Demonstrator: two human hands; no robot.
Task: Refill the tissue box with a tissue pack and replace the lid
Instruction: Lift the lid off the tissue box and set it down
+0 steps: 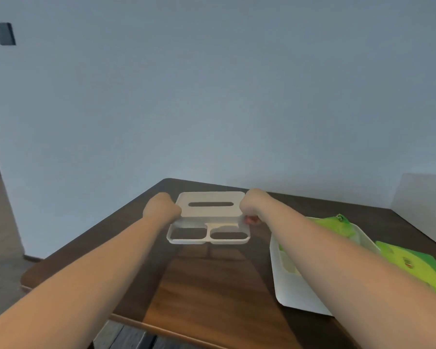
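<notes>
Lid: white tissue-box lid, with a slot and two open compartments, held level above the dark wooden surface, apparently lifted so it can go over the box.
Left hand: grip closed on the lid's left edge.
Right hand: grip closed on the right edge; the lid spans between both grips.
Tissue box: white, open, on the surface to the right, under the right forearm.
Tissue pack: green, seemingly inside the box.
Second green pack: just beside the box.
</notes>
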